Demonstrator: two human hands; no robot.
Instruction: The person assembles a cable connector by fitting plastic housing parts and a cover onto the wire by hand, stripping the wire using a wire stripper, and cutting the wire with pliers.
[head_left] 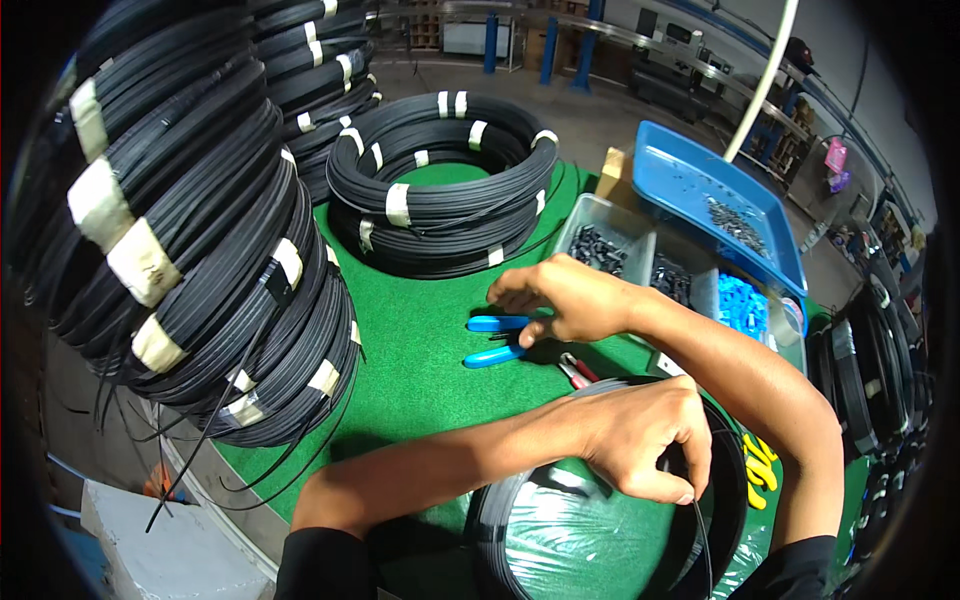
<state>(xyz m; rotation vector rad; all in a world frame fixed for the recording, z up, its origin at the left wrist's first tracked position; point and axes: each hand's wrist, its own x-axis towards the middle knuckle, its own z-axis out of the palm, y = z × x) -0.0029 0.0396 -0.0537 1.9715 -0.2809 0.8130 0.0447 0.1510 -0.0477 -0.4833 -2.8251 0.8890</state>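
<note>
My left hand (650, 440) reaches across the near coil of black cable (490, 530). Its thumb and fingertips pinch a thin black cable (704, 535) that hangs down over the coil's right side. Farther off, my right hand (575, 300) hovers at a pair of blue-handled pliers (495, 357) lying on the green mat. Its fingers are bent but stand apart from the thumb, and the thumb tip is close to the handles. The pliers' head is hidden under this hand. Between my hands lies a red-handled cutting tool (577, 372), partly covered by the left wrist.
Tall stacks of taped black cable coils (200, 250) rise at left; more coils (440, 180) sit at the mat's far side. Bins of black parts (598, 250) and blue parts (742, 305) stand at right, beside a blue tray (690, 165). Yellow-handled tools (757, 470) lie near my right forearm.
</note>
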